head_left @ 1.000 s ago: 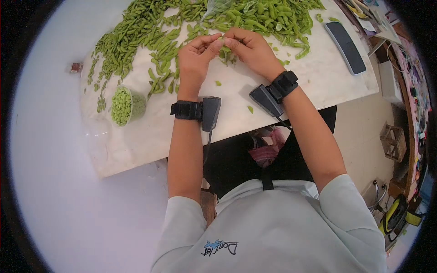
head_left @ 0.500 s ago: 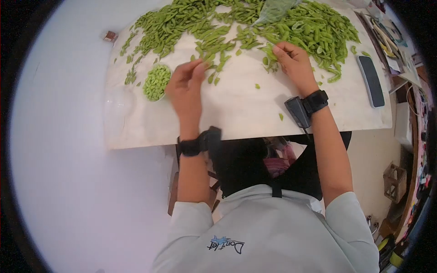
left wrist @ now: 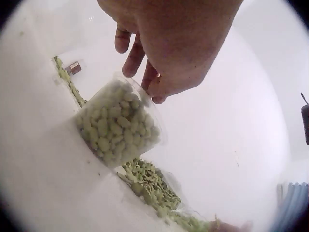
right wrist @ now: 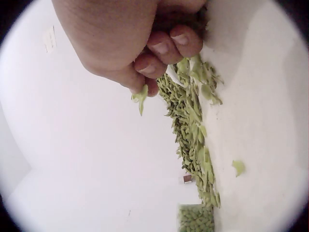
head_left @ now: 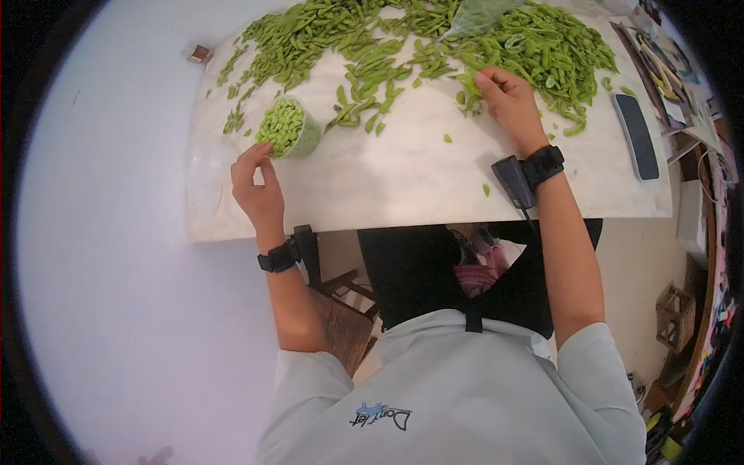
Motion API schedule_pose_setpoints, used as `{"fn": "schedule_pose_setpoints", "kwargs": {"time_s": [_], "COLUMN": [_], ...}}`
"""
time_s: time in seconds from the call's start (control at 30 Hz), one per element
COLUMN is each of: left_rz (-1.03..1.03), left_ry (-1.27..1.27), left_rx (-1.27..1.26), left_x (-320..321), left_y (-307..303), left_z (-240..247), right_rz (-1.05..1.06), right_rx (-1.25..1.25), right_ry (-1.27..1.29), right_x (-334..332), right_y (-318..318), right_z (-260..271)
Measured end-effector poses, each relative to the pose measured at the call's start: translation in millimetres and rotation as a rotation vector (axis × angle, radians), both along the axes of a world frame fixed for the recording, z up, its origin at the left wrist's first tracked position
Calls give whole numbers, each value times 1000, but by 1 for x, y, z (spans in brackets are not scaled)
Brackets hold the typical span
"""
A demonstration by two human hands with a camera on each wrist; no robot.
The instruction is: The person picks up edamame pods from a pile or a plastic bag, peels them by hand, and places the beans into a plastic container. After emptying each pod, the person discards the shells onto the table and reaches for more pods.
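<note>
My left hand (head_left: 260, 190) is at the near rim of a clear plastic cup (head_left: 310, 139) almost full of shelled green beans (head_left: 280, 125). In the left wrist view its thumb and forefinger come together at the cup's rim, while the other fingers hang loosely bent. I cannot tell whether a bean is between those fingertips. Over at the right, my right hand (head_left: 513, 112) pinches a green bean pod (right wrist: 140, 99) between thumb and forefinger, its other fingers curled in. Loose pods and shell bits lie just beneath that hand.
A wide heap of bean pods (head_left: 310, 46) spreads along the table's (head_left: 403, 186) far side, with a brighter green pile (head_left: 566, 54) at right. A clear plastic bag (head_left: 477, 17) lies between them. A phone (head_left: 637, 138) rests near the right edge. Small green scraps (head_left: 486, 189) dot the tabletop.
Both hands were together over a pod; they then parted. My left hand has moved left and toward me to the cup. The right hand stays near the pods, still pinching the pod.
</note>
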State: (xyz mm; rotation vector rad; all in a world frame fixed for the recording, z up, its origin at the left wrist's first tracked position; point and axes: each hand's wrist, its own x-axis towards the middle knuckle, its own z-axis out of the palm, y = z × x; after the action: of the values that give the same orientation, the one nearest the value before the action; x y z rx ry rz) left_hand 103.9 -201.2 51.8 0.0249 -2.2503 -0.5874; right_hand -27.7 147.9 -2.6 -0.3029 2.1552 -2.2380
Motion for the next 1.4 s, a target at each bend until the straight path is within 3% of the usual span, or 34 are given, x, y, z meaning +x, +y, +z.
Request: {"fn": "schedule_pose_setpoints", "kwargs": {"time_s": [0.07, 0.2, 0.27, 0.33, 0.4, 0.5, 0.6, 0.7, 0.73, 0.8, 1.0, 1.2, 1.3, 1.4], "left_rz": [8, -238, -401, -444, -520, -746, -661, -706, -675, -615, -584, -717, -829, -858], "left_ry": [4, 159, 65, -193, -324, -576, -491, -263, -287, -313, -155, -428, -329, -413], "left_rx": [21, 237, 378, 482, 462, 735, 786, 977, 998, 1027, 642, 649, 751, 670], "left_x": [-1, -26, -47, -66, -96, -130, -144, -150, -147, -147, -149, -142, -142, -141], "left_y": [1, 39, 75, 127, 161, 190, 198, 182, 180, 172, 170, 178, 181, 179], "left_z": [2, 4, 3, 16, 3, -20, -35, -44, -48, -48, -49, -45, -47, -46], "right_rz": [-14, -35, -41, -25, 0, -9, 15, -27, 4, -25, 26, 65, 99, 117], "right_rx": [10, 12, -1, -16, 10, -6, -89, -170, -90, -66, -51, -83, -66, -37], "right_ry": [26, -12, 4, 68, 30, 92, 2, 2, 8, 26, 7, 28, 30, 17], "right_x": [-1, 4, 5, 3, 5, 3, 1, 5, 0, 0, 1, 3, 2, 0], "right_y": [1, -2, -2, -1, 2, 0, 3, 1, 2, 0, 2, 2, 3, 4], "right_z": [-1, 7, 9, 5, 7, 5, 9, 6, 0, 0, 3, 6, 5, 3]}}
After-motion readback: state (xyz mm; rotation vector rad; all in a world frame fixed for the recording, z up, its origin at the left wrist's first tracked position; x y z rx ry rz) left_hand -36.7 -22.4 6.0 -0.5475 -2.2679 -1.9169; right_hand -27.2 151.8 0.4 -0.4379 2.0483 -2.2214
